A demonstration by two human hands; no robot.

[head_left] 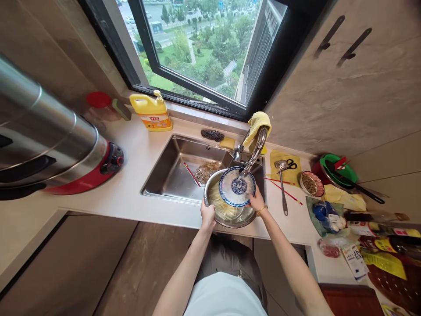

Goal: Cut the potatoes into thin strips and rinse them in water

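A large steel basin (212,182) is tilted at the front right of the sink, with water and pale food strips (226,212) in it. My left hand (208,215) is closed on the basin's left rim. In my right hand (257,201) is a blue-and-white plate (226,186), gripped at its right edge above the basin. Water from the chrome faucet (258,147) runs onto the plate's middle. A yellow cloth (259,123) hangs over the faucet. The basin's underside is hidden.
The steel sink (164,173) holds scraps and a red-tipped chopstick (191,174). Behind it stand a yellow detergent jug (154,114) and a dark scrubber (212,135). A skimmer (283,188), a small bowl (312,183) and bottles are right; a large steamer (49,131) is left.
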